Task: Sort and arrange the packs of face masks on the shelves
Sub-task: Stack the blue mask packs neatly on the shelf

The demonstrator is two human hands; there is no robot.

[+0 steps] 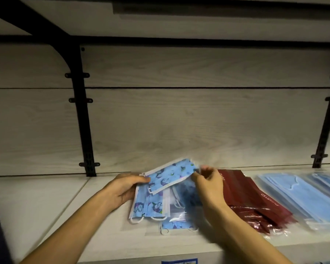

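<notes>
Both hands lift one printed mask pack above the shelf: left hand grips its 9 o'clock end, right hand pinches the 3 o'clock end. Best squared level onto the printed pile beneath.

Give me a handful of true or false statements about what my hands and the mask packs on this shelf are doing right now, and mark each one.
1. Both hands hold the raised patterned pack. True: left hand at one end, right hand at the other.
2. The dark red packs lie left of the patterned ones. False: they lie to the right.
3. Plain blue packs lie at the far right. True.
4. The shelf is bare glass. False: it is a pale opaque board.
</notes>
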